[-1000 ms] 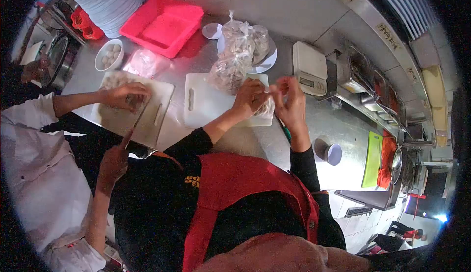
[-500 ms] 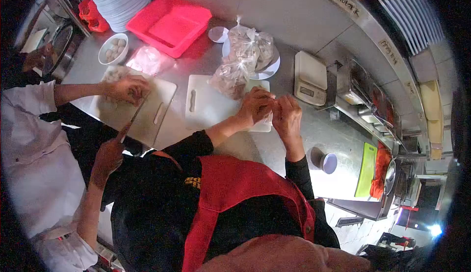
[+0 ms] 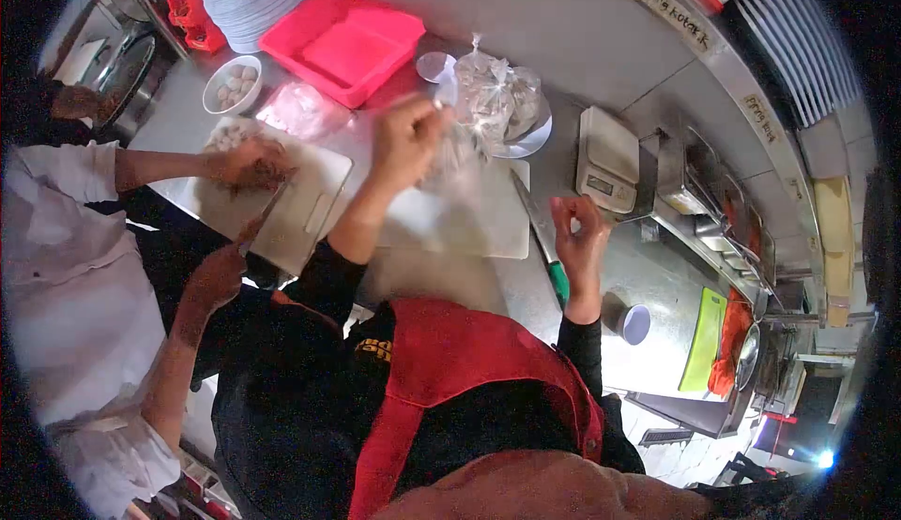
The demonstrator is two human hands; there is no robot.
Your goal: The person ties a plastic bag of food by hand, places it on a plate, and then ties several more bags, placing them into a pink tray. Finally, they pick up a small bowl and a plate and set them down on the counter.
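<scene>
Apparently gripping and handling a blurred plastic bag (image 3: 457,165), left hand (image 3: 406,143) is likely needing steadiness next — right hand (image 3: 580,240) is pinching nothing visible.

On the far right, a handwritten label (image 3: 668,15) on the shelf edge (image 3: 727,71) is apparently reading "Piring Kotak K"; another label (image 3: 760,118) is seemingly starting "Piring".

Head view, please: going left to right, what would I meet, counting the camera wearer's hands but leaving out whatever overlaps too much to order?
White bowl → wearer's left hand → tied plastic bags → wearer's right hand → lavender cup → lime-green cutting board.
</scene>
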